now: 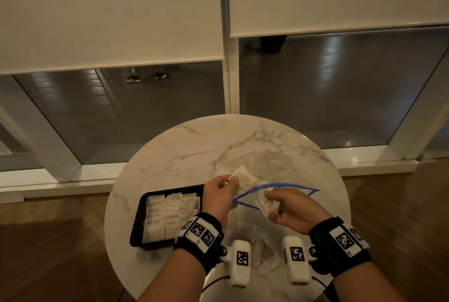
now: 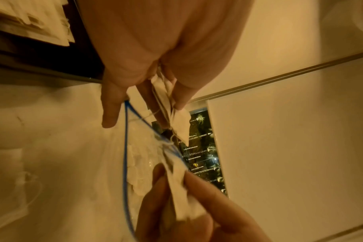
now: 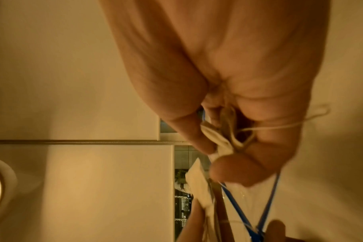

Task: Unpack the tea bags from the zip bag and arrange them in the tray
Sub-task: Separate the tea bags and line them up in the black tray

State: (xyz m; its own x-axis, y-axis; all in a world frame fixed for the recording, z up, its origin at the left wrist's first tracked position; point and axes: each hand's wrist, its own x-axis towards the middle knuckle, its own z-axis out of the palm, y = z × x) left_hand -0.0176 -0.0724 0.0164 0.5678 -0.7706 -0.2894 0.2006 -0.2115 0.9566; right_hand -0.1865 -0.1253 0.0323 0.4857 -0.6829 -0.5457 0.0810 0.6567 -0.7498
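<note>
- We hold two small bunches of tea bags above the round marble table (image 1: 194, 146): our left hand (image 1: 218, 197) pinches one bunch (image 1: 245, 176) between thumb and fingers, and our right hand (image 1: 289, 209) curls its fingers round the other (image 1: 266, 201).
- The black tray (image 1: 139, 219) lies at the table's left edge, just left of the left wrist, so the left hand is the nearer one. Its rows of tea bags (image 1: 170, 211) look nearly full.
- The zip bag (image 1: 272, 163) lies past the hands toward the table's far right, its blue-edged mouth (image 1: 291, 186) gaping between them.
- Strings trail from both bunches; in the left wrist view they seem to link them, though blur keeps us from being sure.
- Loose tea bags (image 1: 246, 230) lie at the near edge, partly hidden by the wrist cameras.
</note>
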